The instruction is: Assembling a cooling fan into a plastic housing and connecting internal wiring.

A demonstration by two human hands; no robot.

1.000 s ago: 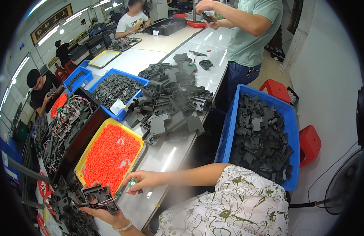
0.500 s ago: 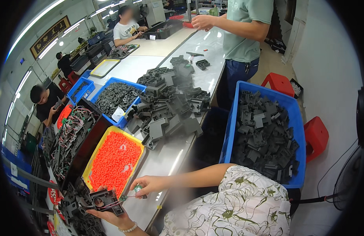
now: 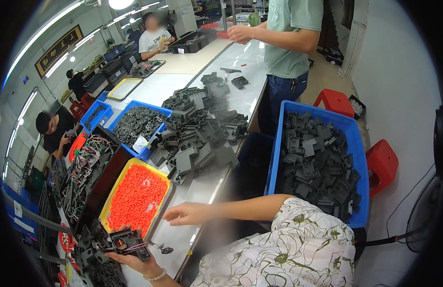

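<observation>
Head view: one camera, looking down on the counter (image 3: 199, 187).
Left hand (image 3: 135, 262): clamped on dark grey housing (image 3: 129, 243), fingers underneath; beaded bracelet (image 3: 156, 276) on wrist.
Housing: held above the counter's near end, left of its right edge, open side up, just below yellow tray (image 3: 116, 188).
Wires (image 3: 135, 247): thin, run out the housing's right side to a small dark part (image 3: 167, 250).
Right hand (image 3: 185, 214): apart from left, fingers loosely spread, nothing visible in it, near tray's right rim.
Tray: full of small red pieces (image 3: 138, 196).
Grey pile (image 3: 197, 129): farther up, by the counter's right edge.
Blue bin (image 3: 276, 153): beyond that edge, grey parts inside.
</observation>
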